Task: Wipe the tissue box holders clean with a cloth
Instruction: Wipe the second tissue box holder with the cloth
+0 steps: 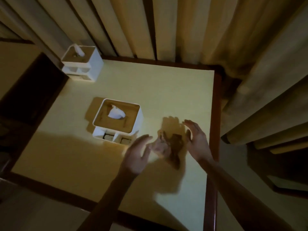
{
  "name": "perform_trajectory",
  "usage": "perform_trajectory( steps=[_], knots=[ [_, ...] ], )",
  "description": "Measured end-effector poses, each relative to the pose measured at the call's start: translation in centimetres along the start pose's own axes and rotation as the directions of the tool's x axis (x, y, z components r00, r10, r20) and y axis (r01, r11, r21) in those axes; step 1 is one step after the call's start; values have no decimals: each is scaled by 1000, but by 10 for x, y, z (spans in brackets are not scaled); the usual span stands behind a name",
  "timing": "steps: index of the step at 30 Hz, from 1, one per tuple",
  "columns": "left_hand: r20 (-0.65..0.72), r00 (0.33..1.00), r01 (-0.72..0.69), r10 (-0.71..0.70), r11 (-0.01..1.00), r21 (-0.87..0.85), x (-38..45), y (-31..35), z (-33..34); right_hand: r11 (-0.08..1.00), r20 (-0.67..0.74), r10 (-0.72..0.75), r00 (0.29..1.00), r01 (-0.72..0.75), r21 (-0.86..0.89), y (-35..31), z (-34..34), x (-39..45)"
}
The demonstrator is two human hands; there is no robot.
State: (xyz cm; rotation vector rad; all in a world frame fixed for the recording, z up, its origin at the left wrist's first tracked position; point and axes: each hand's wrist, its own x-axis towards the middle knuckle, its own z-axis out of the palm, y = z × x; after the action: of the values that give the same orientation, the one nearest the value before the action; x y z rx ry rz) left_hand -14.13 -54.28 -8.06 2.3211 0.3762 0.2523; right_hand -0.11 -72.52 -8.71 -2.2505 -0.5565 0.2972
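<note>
Hands, left hand (138,155) and right hand (197,139), hover spread and empty by the near tissue box holder (119,121); no cloth visible, so wiping bare-handed risks smearing or tipping it.

Table (166,90): smooth, pale matt top with a glossy dark wood-look border. Two tissue box holders, near (117,121) and far (82,63): smooth white plastic-looking shells, wood-toned lids, soft white paper tissue protruding. Curtains (183,27): matt pleated cloth.
</note>
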Motion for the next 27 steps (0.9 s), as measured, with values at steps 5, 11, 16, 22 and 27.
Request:
perform_trajectory(
  steps=[5,11,16,22,27],
  knots=[
    [-330,941,93,-81,995,22,15,-18,-100,998,285,9,958,-27,60,-74,27,34],
    [-10,866,500,-500,866,19,60,-91,-158,993,440,112,891,-119,-11,-111,70,51],
    [304,877,414,-371,906,-89,64,-120,-167,989,411,135,902,-145,-6,-114,95,48],
    [196,929,357,-313,897,-262,59,-119,-149,985,316,99,943,-139,106,-112,99,41],
    [102,956,295,-277,893,-340,79,-101,-138,971,297,21,955,-90,220,-113,81,57]
  ],
)
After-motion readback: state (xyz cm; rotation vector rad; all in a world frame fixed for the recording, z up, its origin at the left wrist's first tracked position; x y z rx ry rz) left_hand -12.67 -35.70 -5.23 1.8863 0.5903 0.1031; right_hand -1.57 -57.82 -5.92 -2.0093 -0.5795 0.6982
